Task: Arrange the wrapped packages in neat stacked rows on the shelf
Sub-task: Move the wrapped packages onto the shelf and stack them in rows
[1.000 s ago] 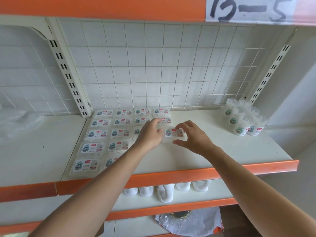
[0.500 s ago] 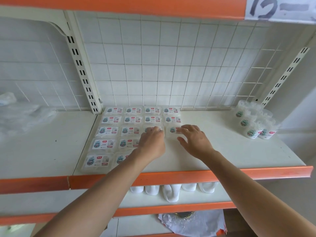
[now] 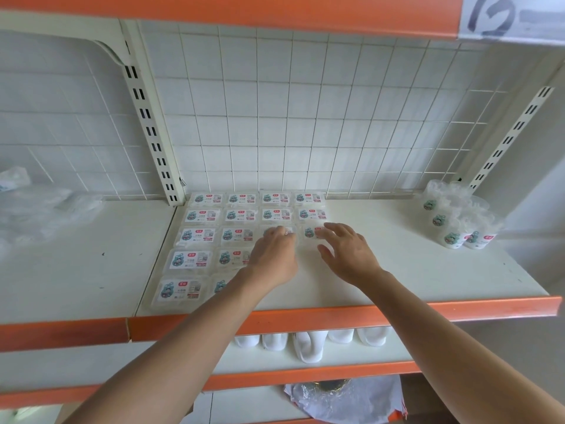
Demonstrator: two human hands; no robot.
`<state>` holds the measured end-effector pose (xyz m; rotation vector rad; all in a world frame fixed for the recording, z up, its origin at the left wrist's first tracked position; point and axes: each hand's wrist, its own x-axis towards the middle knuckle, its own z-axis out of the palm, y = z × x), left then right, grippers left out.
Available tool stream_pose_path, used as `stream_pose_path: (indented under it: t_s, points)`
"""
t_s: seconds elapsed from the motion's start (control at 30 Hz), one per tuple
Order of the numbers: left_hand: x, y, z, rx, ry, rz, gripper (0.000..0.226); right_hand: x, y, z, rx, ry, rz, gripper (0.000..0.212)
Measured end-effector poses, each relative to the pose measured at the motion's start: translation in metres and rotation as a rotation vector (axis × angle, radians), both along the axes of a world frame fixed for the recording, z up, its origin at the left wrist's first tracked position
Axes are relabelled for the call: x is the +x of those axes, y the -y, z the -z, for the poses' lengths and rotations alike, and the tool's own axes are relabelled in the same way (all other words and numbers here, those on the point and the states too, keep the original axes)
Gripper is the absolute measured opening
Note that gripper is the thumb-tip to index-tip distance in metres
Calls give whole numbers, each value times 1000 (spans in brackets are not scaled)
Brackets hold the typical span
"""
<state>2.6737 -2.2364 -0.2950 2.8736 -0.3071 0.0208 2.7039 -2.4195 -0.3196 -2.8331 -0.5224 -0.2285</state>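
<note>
Shelf: a flat, matte white board (image 3: 403, 270) with a smooth orange front lip is carrying everything, and a few dark scuffs are showing on it.
Wrapped packages: flat rectangular packs (image 3: 201, 215) in glossy clear film are lying edge to edge in a tight grid at the board's left rear, four across at the back. Each is showing a white label with a red tag and a teal figure.
Newest package: this pack (image 3: 309, 232) is lying third from the back in the rightmost column, just in front of its neighbour.
Right hand: it (image 3: 348, 255) is reaching palm down with fingers straight and fanned, the fingertips touching the newest package.
Left hand: it (image 3: 275, 255) is resting knuckles up on the third column, just beside that pack. Its fingers are bending downward; whether they are pinching anything cannot be told.
Wire grid: a thin white mesh (image 3: 305, 117) is standing behind, next to a cream slotted upright (image 3: 149, 127).
Cups: small round film-wrapped tubs (image 3: 455, 228) are clustering at the right rear, well apart from the grid of packs.
Change: a second ago the right hand was pinching the newest package between thumb and fingers. Now the pack is lying flat in its row and the fingers are spreading open. The left hand is staying in much the same place.
</note>
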Motion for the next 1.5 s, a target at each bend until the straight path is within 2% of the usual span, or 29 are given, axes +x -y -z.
stream_pose_path:
  t_s: [0.13,0.3,0.47,0.7,1.0,1.5]
  points:
    - [11,-14,-2,33,58,-33,41,2,-4,-4,2,-24,8,45]
    - [31,-31,4,118,-114,-29,55,10,-12,-8,-116,-144,-1,53]
    - [32,-30,8,160,-182,8,55,9,-14,-6,-133,-200,6,52]
    - [31,-32,15,175,-152,29,54,10,-13,-9,-163,-244,30,53]
    - [21,-60,-6,140,-131,-25,57,-2,-36,-20,-202,-163,62,61]
    - [-52,-134,-30,190,-79,-263,61,-43,-115,-33,-139,-90,-113,67]
